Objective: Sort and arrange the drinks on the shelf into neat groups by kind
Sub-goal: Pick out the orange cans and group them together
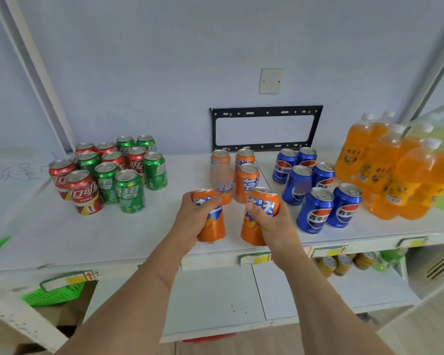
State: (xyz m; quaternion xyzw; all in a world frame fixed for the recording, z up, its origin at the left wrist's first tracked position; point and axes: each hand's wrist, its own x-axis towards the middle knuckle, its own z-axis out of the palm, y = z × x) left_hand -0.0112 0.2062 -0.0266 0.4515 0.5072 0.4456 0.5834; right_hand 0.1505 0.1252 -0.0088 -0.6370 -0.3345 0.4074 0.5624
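My left hand (194, 221) grips an orange can (212, 226) and my right hand (269, 221) grips a second orange can (260, 201); both stand near the front of the white shelf (113, 239). Behind them stand several more orange cans (246, 183) in two short rows. On the left, red cans (82, 190) and green cans (130, 192) stand mixed together in one cluster. Right of the orange cans stand several blue cans (315, 211). Orange drink bottles (395, 180) crowd the far right.
A black metal bracket (265, 128) and a blank wall plate (270, 81) are on the wall behind. The lower shelf holds cans and bottles (344, 263) at the right. A green basket (53, 294) sits at lower left. Price tags line the shelf's front edge.
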